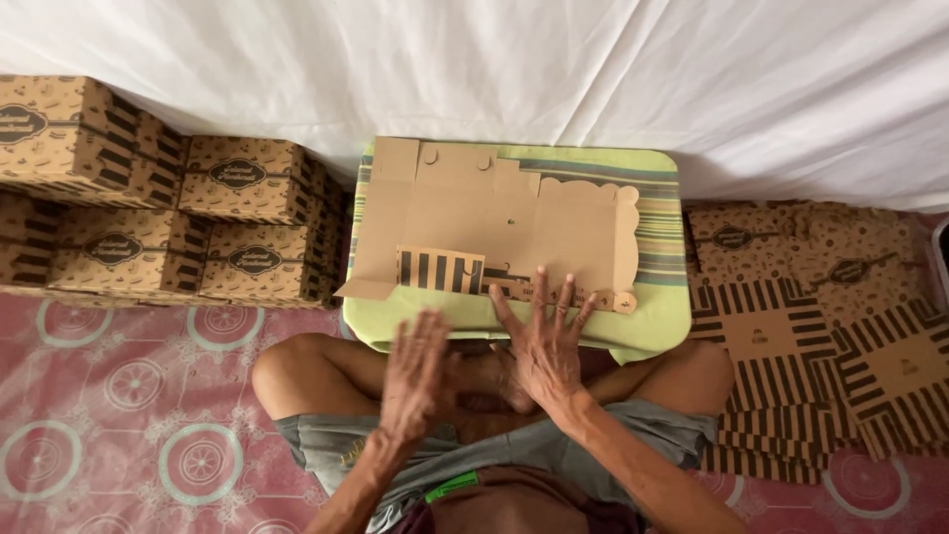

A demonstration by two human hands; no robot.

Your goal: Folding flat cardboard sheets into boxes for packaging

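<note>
Matt brown cardboard sheet point(494, 222) lies on a smooth, glossy green tray point(662, 316).

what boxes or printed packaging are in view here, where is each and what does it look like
Flat cardboard blank: on the green striped tray, plain brown side up, one black-striped flap; right hand fingertips on its near edge.
Folded boxes: stacked at left, brown, dark oval label, black-striped sides.
Flat blanks pile: on the floor at right, brown print, black stripes.
Left hand: hovering, empty.
</note>
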